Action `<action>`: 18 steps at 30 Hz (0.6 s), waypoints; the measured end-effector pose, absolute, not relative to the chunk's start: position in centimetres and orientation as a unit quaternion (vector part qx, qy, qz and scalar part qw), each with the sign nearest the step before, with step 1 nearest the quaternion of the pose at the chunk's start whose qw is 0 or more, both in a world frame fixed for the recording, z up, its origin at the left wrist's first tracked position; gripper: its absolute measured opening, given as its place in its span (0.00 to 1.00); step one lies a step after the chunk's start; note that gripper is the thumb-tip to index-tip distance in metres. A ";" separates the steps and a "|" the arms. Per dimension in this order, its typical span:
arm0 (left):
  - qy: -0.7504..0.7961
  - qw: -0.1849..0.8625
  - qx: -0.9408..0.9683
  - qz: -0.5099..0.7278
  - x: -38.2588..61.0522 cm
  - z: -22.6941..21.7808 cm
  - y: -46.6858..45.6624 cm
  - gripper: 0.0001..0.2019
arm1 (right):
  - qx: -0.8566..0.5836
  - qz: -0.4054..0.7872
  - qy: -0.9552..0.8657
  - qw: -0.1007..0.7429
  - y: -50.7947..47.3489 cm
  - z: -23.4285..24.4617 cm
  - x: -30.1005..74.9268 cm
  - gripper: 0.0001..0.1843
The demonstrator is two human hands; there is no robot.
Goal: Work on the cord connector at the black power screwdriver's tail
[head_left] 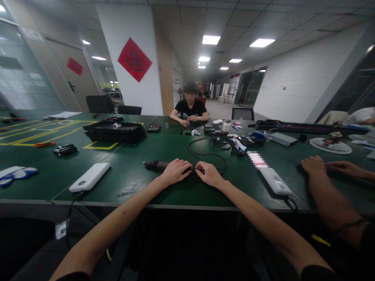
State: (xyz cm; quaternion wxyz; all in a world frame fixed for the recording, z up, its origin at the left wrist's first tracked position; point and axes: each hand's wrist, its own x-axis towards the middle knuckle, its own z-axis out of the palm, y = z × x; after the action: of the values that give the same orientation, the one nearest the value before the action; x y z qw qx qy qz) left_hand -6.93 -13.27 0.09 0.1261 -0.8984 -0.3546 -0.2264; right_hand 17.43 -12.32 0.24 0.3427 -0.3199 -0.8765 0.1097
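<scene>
My left hand (175,171) rests on the green table (131,183), fingers curled over the cable end of a dark handheld tool (154,165) that lies pointing left. My right hand (208,173) sits just to its right, fingers pinched on the thin black cable (205,153), which loops away toward the middle of the table. The two hands almost touch.
A white power bank (90,176) lies at front left, another white device (275,180) at front right. A neighbour's hands (315,164) rest at right. A person in black sits across the table. A black case (115,132), cables and small parts lie farther back.
</scene>
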 end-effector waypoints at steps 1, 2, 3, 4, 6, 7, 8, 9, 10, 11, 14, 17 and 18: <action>-0.353 0.124 -0.899 -0.227 -6.9 0.1 -13.3 0.11 | -0.319 0.110 -0.877 0.343 -12.3 0.2 17.4 0.02; -0.352 0.123 -0.900 -0.228 -6.9 0.2 -13.3 0.11 | -0.319 0.111 -0.877 0.343 -12.3 0.2 17.4 0.02; -0.350 0.121 -0.900 -0.229 -7.0 0.2 -13.3 0.11 | -0.318 0.112 -0.877 0.343 -12.3 0.2 17.4 0.02; -0.349 0.119 -0.900 -0.230 -7.0 0.2 -13.4 0.11 | -0.318 0.113 -0.877 0.343 -12.3 0.2 17.4 0.02; -0.350 0.116 -0.900 -0.232 -7.0 0.3 -13.4 0.11 | -0.318 0.115 -0.877 0.342 -12.3 0.2 17.4 0.03; -0.350 0.115 -0.900 -0.232 -7.0 0.3 -13.3 0.11 | -0.318 0.115 -0.877 0.342 -12.4 0.3 17.4 0.03; -0.350 0.114 -0.900 -0.232 -7.0 0.3 -13.3 0.11 | -0.318 0.116 -0.877 0.342 -12.4 0.3 17.4 0.03; -0.350 0.113 -0.901 -0.231 -7.0 0.3 -13.3 0.11 | -0.318 0.116 -0.877 0.341 -12.4 0.3 17.4 0.03; -0.349 0.113 -0.901 -0.230 -6.9 0.3 -13.3 0.11 | -0.318 0.117 -0.877 0.341 -12.4 0.4 17.4 0.03; -0.349 0.113 -0.902 -0.229 -6.9 0.3 -13.4 0.10 | -0.319 0.116 -0.877 0.340 -12.4 0.4 17.4 0.03; -0.347 0.112 -0.903 -0.227 -6.9 0.4 -13.4 0.11 | -0.321 0.115 -0.878 0.336 -12.5 0.5 17.4 0.04; -0.351 0.109 -0.902 -0.226 -6.8 0.3 -13.2 0.11 | -0.327 0.113 -0.877 0.333 -12.5 0.4 17.3 0.04; -0.354 0.107 -0.901 -0.226 -6.8 0.3 -13.0 0.11 | -0.330 0.112 -0.877 0.332 -12.4 0.4 17.3 0.04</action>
State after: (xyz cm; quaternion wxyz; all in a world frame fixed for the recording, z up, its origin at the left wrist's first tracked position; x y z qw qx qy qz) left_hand -6.81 -13.02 0.30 0.1073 -0.9010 -0.3542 -0.2262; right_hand 17.31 -12.44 0.38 0.3317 -0.3302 -0.8766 0.1119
